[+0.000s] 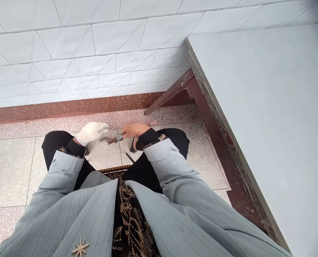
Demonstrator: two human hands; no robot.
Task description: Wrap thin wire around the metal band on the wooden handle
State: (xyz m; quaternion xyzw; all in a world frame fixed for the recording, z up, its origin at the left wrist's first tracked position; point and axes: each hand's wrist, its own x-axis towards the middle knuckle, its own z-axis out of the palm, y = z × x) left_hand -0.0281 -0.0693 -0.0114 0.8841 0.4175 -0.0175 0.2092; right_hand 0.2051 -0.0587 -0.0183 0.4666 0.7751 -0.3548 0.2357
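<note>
slim brown tool with grey wire-like binding (113, 140): left of the flat, pale grey-white tabletop (276, 107), gripped in the bare right hand (133, 130). left hand (91, 132), in white knit glove: farther left of tabletop, near tool's tip; fingers curled, cannot tell if gripping. slanting brown wooden leg (169, 92): at tabletop's left edge. white tiled wall (76, 39): beyond tabletop.

Bright, diffuse light; faint shadows; dark blur at upper-right corner.
</note>
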